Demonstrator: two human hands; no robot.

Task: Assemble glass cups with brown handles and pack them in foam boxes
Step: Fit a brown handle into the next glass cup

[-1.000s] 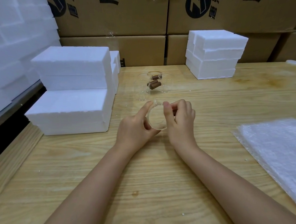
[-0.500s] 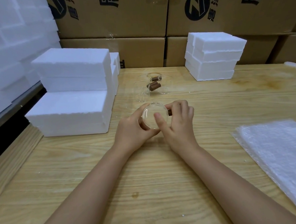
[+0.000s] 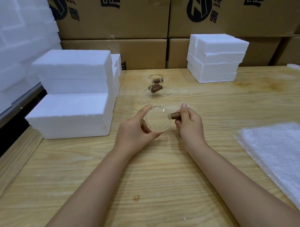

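L hand [image 3: 135, 129] curls thumb + fingers round a clear glass cup [image 3: 157, 119], held just above the wood table [image 3: 149, 182], mouth facing the camera; R hand [image 3: 189, 123] pinches the brown handle [image 3: 175, 115] sticking out of the cup's right side. More cups w/ brown handles [image 3: 154, 87] sit farther back. Foam boxes [image 3: 71, 93] stacked left, another stack [image 3: 215, 57] back right, bubble wrap [image 3: 283, 158] at right.

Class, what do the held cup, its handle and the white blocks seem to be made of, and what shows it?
The cup looks like clear, glossy glass: the table shows through and its rim glints. The handle is brown and matt, probably wood; grain too small to tell. The white blocks look like expanded foam: dull, grainy, rough-edged.
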